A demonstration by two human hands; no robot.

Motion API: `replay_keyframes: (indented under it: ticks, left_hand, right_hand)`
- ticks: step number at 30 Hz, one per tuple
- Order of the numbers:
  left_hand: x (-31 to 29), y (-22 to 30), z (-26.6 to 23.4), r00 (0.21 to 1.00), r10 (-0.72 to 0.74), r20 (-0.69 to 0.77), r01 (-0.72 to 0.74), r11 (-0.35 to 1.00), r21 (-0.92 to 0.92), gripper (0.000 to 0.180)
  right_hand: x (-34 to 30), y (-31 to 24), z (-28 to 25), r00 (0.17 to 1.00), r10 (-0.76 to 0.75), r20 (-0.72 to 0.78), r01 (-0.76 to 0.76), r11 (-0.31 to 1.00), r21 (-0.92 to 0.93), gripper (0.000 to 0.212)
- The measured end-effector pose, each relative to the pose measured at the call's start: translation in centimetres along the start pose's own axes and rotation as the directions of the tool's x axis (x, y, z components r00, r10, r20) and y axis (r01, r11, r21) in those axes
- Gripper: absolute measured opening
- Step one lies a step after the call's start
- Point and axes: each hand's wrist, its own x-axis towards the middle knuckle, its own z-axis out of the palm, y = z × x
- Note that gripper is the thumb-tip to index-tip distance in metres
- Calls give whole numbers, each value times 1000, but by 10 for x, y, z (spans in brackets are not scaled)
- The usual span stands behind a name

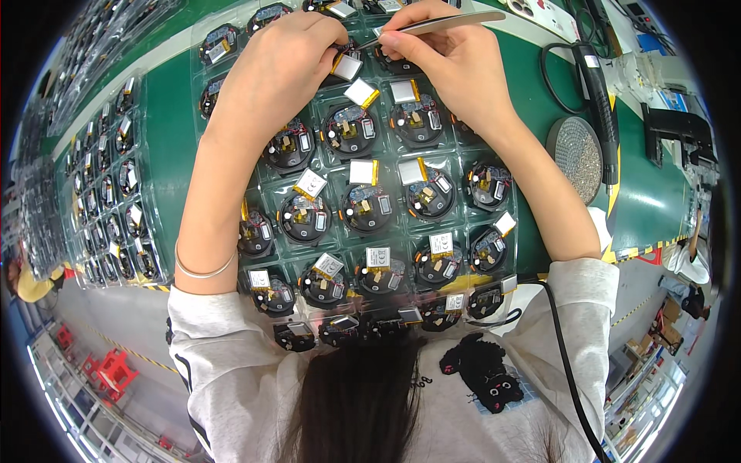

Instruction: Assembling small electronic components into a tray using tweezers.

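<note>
A clear plastic tray (386,231) in front of me holds several round black electronic units, each with a small silver battery pack on yellow tape. My left hand (282,65) pinches one unit (347,65) in the tray's far rows. My right hand (451,58) grips metal tweezers (440,23), whose tip points left at that same unit. Both hands meet over it, and the unit is partly hidden by my fingers. A thin bracelet (202,270) circles my left wrist.
A second tray (116,193) of similar units lies at the left on the green mat (656,201). At the right are a round silver pad (577,158), a black corded tool (598,85) and a black fixture (679,131). A black cable (567,363) runs past my right sleeve.
</note>
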Motion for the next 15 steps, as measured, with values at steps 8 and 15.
replay_keyframes:
  ticks: [8,15]
  left_hand:
    - [-3,-5,-3,1000,-11,29,12,1000,-14,16]
    - [0,0,-2,999,52,1,-52,999,-13,7]
  right_hand:
    - [0,-4,1,1000,-15,-15,14,998,-56,10]
    - [12,41,4,754,-649,-106,657,751,71,9]
